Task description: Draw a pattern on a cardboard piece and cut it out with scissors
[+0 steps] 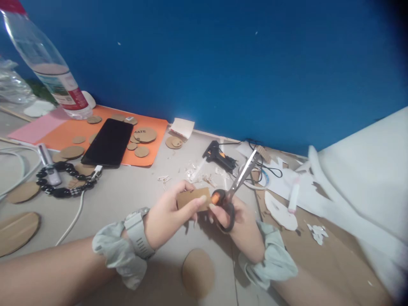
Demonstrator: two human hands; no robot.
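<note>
My left hand (170,212) pinches a small brown cardboard piece (194,198) between thumb and fingers, just above the table. My right hand (244,223) grips black-handled scissors (237,185) with an orange inner ring; the blades point up and to the right, shut or nearly so, next to the cardboard's right edge. A grey watch (138,231) and a pale scrunchie sit on my left wrist, another scrunchie on the right wrist. A cardboard disc (197,272) lies on the table below my hands.
A black phone (108,142) lies on an orange sheet (149,157) with several cardboard discs. A plastic bottle (47,63) stands far left. Black bead bracelet (65,180), white cable, glue gun (218,155), paper scraps and white foam sheet (363,178) surround the work area.
</note>
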